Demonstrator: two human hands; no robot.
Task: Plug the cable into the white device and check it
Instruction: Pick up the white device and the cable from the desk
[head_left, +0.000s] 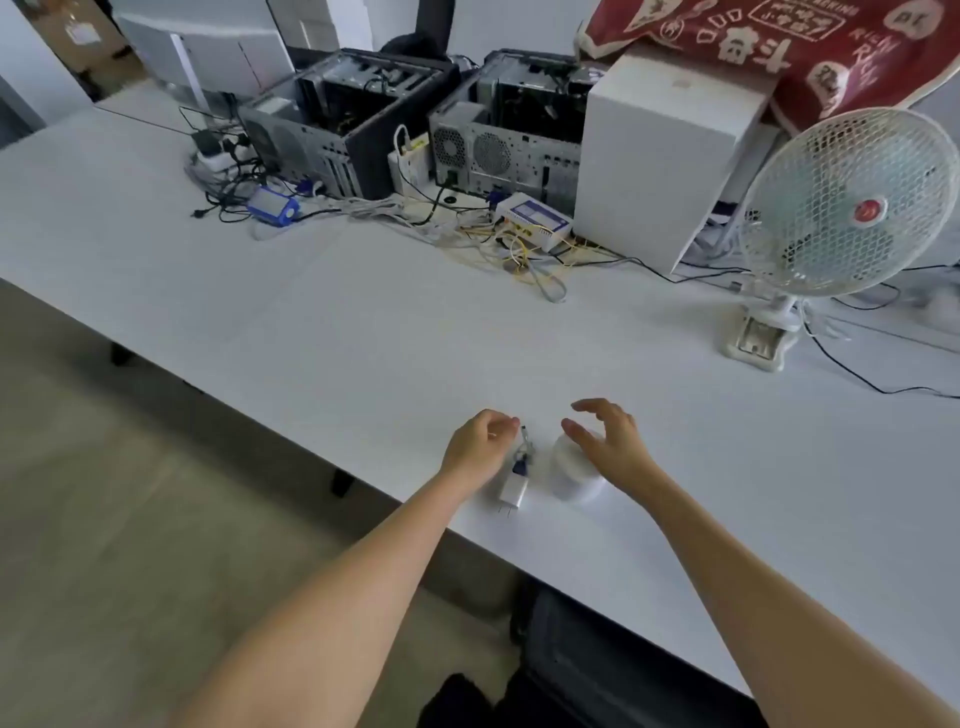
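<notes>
A small round white device (569, 475) stands on the white table (363, 332) near its front edge. Just left of it lies a short coiled cable (522, 457) bound with a blue tie, joined to a white wall charger (513, 492). My left hand (480, 444) is curled beside the coil, and its fingertips pinch the cable's free plug end. Over the device's right side is my right hand (610, 441), fingers spread and bent, with the palm close to its top. The device's far right side is hidden by that hand.
At the back of the table stand two open computer cases (363, 119) (514, 130), a tangle of cables with a network box (535, 221), and a white box (660, 156). A white clip fan (841, 208) sits to the right, its black cord trailing forward. The table's front edge runs diagonally past my arms.
</notes>
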